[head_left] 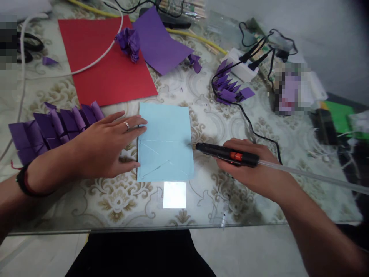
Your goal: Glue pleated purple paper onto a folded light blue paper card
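Note:
A light blue sheet of paper (167,127) lies in front of me, with thin shiny glue lines across its lower half. My left hand (112,138) is spread flat, fingertips touching the paper's left edge. In my right hand (250,161) is a black glue gun (227,154), its nozzle at the paper's right edge. A clear glue stick (305,177) trails from the gun's rear. Folded purple paper (60,127) sits beyond my left forearm, partly covered by it.
Behind lie a red sheet (103,73), a purple sheet (161,42) and crumpled purple paper (128,43). To the right are folded purple strips (230,86), a white power strip (240,65) and a black cable (253,130). The glass table edge (138,230) runs in front.

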A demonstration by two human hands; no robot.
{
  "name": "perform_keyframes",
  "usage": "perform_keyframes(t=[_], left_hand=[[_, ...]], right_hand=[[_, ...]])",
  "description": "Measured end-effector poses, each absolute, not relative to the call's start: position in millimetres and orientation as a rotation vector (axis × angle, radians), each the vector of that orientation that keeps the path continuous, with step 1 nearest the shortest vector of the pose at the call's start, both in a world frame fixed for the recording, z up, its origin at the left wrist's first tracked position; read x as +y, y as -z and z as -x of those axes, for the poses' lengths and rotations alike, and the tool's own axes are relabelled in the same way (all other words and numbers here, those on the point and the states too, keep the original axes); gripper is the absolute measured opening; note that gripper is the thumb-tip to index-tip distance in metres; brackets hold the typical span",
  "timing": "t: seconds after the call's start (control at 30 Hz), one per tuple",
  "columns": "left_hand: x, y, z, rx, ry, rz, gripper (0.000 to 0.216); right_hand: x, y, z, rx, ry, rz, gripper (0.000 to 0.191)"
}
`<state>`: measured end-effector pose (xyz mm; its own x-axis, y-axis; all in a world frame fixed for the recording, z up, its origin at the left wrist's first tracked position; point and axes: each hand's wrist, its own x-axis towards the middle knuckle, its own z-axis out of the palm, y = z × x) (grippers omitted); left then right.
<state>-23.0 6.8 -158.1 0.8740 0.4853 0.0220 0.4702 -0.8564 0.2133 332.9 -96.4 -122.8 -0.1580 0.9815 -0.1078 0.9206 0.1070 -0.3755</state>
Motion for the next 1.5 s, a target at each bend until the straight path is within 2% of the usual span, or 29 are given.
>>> perform_keyframes(t=[0.37, 1.07, 1.23, 1.5], left_hand=[[5, 156, 22, 0.791, -0.100, -2.758, 0.067], [5, 160, 23, 0.748, -0.117, -2.820, 0.072], [5, 160, 23, 0.764, -0.108, -2.797, 0.071], [6, 157, 21, 0.774, -0.087, -2.766, 0.071]], right_hand=[[-87, 115, -311, -2.149, -0.745, 1.763, 0.027], [-75, 123, -289, -2.194, -0.771, 1.739, 0.026], [-81, 122, -291, -2.202, -0.750, 1.685, 0.019], [-95, 116, -294, -2.327, -0.829, 1.631, 0.025]])
